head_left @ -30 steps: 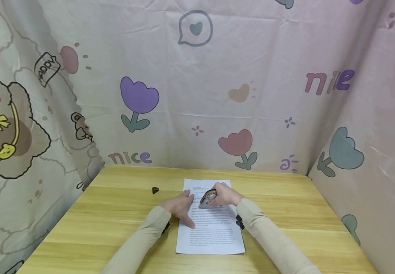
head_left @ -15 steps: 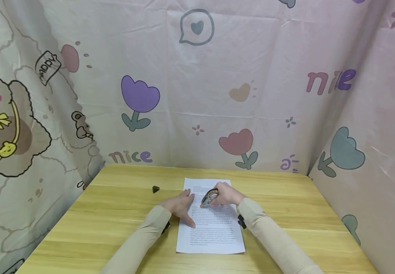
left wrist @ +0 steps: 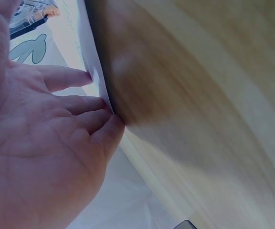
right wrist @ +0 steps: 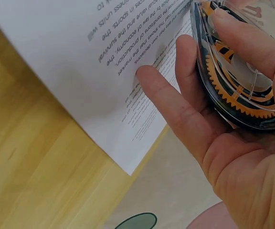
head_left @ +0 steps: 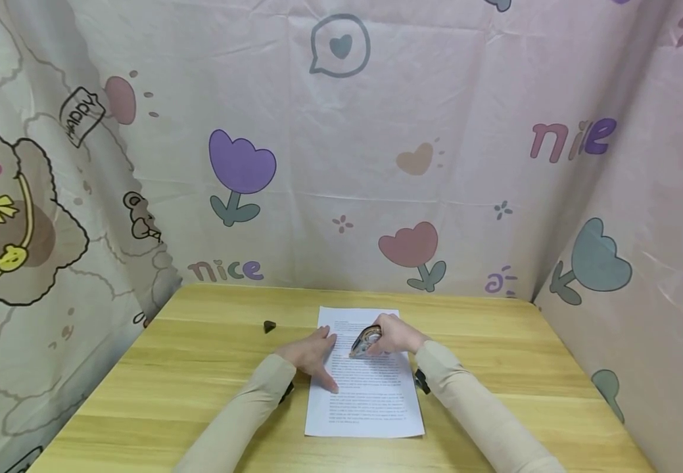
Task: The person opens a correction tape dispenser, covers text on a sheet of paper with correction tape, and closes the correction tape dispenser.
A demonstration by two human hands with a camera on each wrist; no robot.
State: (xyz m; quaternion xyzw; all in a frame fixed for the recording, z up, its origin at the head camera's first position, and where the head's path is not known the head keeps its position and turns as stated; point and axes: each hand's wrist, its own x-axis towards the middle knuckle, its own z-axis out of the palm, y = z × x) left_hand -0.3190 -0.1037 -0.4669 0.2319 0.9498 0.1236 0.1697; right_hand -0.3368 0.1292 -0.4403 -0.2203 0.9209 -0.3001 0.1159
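Note:
A sheet of printed paper (head_left: 365, 414) lies flat on the table. My right hand (head_left: 397, 334) grips a correction tape dispenser (head_left: 366, 341), its tip down on the text in the upper half of the sheet. Through the clear case, orange gear teeth (right wrist: 223, 98) show in the right wrist view, with my thumb on one side and fingers around the other. My left hand (head_left: 308, 358) rests on the sheet's left edge with fingers spread. In the left wrist view its fingertips (left wrist: 113, 121) touch the paper's edge. Whether any white tape lies on the page is too small to tell.
A small dark cap-like piece (head_left: 269, 326) lies on the wooden table (head_left: 199, 368), left of the paper. Patterned curtains (head_left: 341, 164) stand behind the table and along both sides.
My right hand has slid a little to the right across the text with the correction tape dispenser. The left hand and the paper have stayed in place.

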